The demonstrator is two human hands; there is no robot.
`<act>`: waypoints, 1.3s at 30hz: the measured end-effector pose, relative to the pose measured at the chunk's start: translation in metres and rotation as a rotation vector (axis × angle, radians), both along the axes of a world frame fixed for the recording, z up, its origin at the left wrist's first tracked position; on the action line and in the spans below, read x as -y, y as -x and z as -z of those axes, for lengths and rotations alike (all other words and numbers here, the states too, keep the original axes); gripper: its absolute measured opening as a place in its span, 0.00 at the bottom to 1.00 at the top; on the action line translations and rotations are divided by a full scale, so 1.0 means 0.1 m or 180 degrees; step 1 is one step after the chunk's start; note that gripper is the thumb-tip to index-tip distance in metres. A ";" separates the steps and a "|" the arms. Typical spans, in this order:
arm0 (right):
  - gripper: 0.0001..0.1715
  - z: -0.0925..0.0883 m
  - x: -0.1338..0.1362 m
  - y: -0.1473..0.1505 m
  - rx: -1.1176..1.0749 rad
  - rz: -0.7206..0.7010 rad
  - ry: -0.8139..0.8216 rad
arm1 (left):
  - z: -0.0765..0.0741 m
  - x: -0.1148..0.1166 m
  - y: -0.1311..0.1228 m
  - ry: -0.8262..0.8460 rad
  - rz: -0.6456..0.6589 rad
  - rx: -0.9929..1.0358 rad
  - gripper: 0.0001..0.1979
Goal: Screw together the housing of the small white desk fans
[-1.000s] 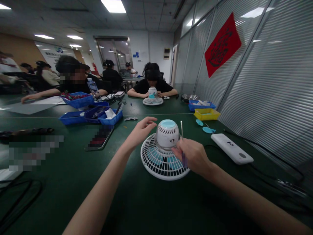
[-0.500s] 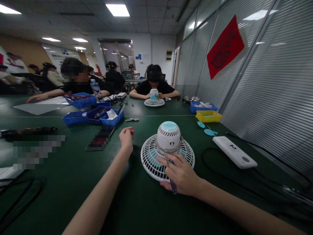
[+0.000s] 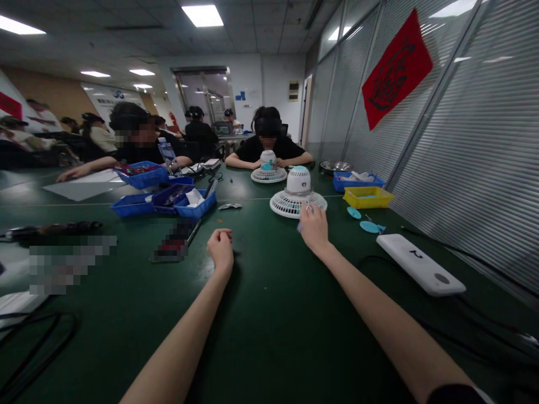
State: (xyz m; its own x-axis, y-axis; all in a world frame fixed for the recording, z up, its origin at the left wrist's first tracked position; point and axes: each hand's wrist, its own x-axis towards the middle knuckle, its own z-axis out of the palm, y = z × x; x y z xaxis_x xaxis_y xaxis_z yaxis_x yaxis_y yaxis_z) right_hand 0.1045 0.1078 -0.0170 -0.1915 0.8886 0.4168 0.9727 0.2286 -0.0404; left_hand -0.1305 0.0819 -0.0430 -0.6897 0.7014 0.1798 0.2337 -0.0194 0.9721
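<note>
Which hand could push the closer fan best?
Probably the right hand: it is at the near edge of the closer fan. The left hand is curled, well apart from it.

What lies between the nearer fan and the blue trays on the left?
In the head view, a flat silvery piece lies between the nearer fan and those blue trays.

Head view, forward-down across table (image 3: 269,336)

tabletop (image 3: 267,314) open in front, fan (image 3: 298,189) blocking beyond
</note>
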 end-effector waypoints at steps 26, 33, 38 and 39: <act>0.13 0.11 0.25 -0.07 -0.0394 0.0120 0.0938 | 0.02 -0.01 0.00 0.0073 0.0219 -0.0089 0.11; 0.12 0.10 0.25 -0.06 -0.0371 0.0100 0.0961 | 0.05 -0.03 0.01 0.0071 0.0223 -0.0103 0.11; 0.12 0.10 0.25 -0.07 -0.0365 0.0076 0.0963 | 0.07 -0.04 0.03 0.0059 0.0239 -0.0098 0.11; 0.11 0.10 0.25 -0.07 -0.0367 0.0075 0.0965 | 0.07 -0.04 0.03 0.0057 0.0242 -0.0098 0.11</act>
